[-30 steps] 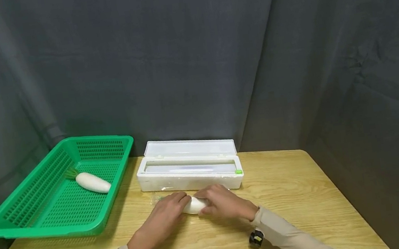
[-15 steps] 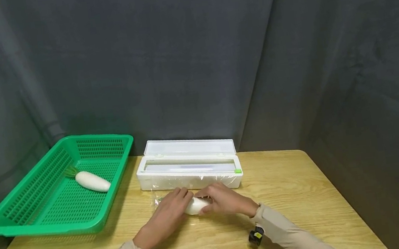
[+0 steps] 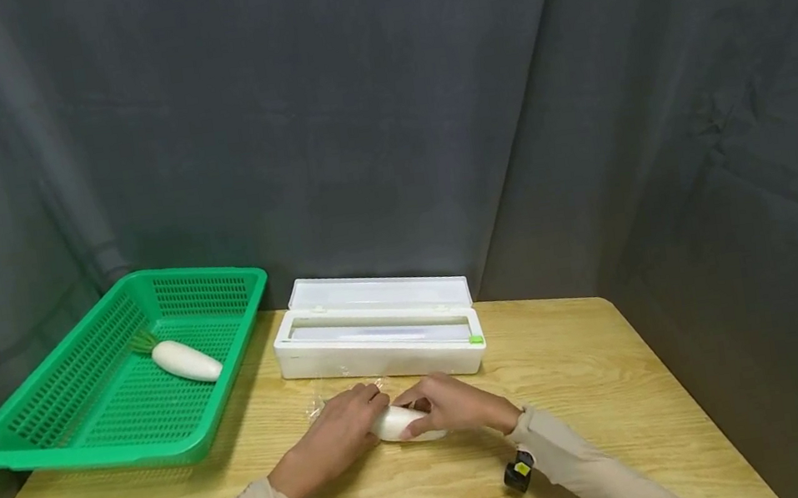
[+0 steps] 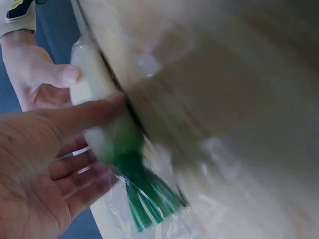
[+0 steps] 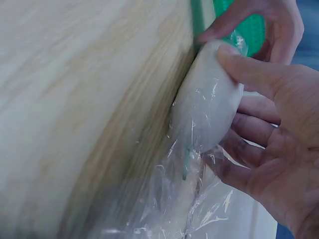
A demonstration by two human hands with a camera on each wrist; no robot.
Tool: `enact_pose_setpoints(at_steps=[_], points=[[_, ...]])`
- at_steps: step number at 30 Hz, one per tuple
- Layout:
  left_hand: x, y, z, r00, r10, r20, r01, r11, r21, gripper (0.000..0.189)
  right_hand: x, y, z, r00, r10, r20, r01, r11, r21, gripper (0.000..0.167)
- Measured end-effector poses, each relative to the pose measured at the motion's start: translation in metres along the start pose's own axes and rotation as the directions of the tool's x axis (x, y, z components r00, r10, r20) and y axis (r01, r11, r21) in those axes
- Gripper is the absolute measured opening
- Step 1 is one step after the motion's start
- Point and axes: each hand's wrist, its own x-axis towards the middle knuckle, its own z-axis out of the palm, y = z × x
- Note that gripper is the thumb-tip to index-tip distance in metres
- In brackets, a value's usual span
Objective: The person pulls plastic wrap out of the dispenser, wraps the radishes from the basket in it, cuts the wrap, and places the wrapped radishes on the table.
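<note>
A white radish [image 3: 394, 423] lies crosswise low over the table, wrapped in clear cling film [image 5: 164, 194]. My left hand [image 3: 341, 426] grips its leafy end, thumb on one side and fingers on the other; in the left wrist view green stems [image 4: 144, 199] stick out past that hand under loose film. Toward the other end, my right hand [image 3: 459, 403] holds the radish between thumb and curled fingers. The right wrist view shows film hugging the white body [image 5: 207, 99], with a crumpled loose stretch trailing beyond it.
Behind the hands stands a white cling film box [image 3: 383, 360], its lid [image 3: 378, 291] raised, a green slider [image 3: 476, 340] at its right. A green basket [image 3: 93, 456] at left holds another radish [image 3: 187, 361]. Dark curtains [image 3: 352, 120] enclose the wooden table [image 3: 581, 427].
The radish has come slightly nearer and to the right, and more of its white body shows. Both hands shifted with it. Loose film by the box has drawn in toward the hands.
</note>
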Motion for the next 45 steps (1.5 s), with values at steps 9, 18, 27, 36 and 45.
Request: enact_pose_setpoints(at_steps=[9, 18, 27, 36, 45], points=[[0.002, 0.005, -0.005, 0.995, -0.034, 0.09, 0.036, 0.999, -0.02, 0.038, -0.004, -0.001, 0.001, 0.998, 0.014, 0.061, -0.014, 1.0, 0.0, 0.042], [0.004, 0.009, -0.012, 0.987, -0.041, 0.156, 0.048, 0.998, -0.04, 0.036, -0.013, -0.015, 0.004, 0.995, 0.094, 0.042, -0.087, 0.984, -0.155, 0.055], [0.008, 0.004, -0.015, 0.979, -0.03, 0.201, 0.042, 0.997, -0.057, 0.033, -0.024, -0.024, 0.018, 0.993, 0.043, -0.107, -0.084, 0.905, -0.417, 0.057], [0.009, 0.002, -0.023, 0.969, -0.03, 0.243, 0.056, 0.994, -0.098, 0.033, -0.019, -0.019, 0.019, 0.992, -0.049, -0.113, -0.003, 0.909, -0.417, 0.047], [0.006, 0.004, -0.021, 0.988, -0.047, 0.149, 0.066, 0.99, -0.127, 0.037, -0.014, -0.016, 0.007, 0.998, -0.036, -0.043, 0.023, 0.961, -0.275, 0.042]])
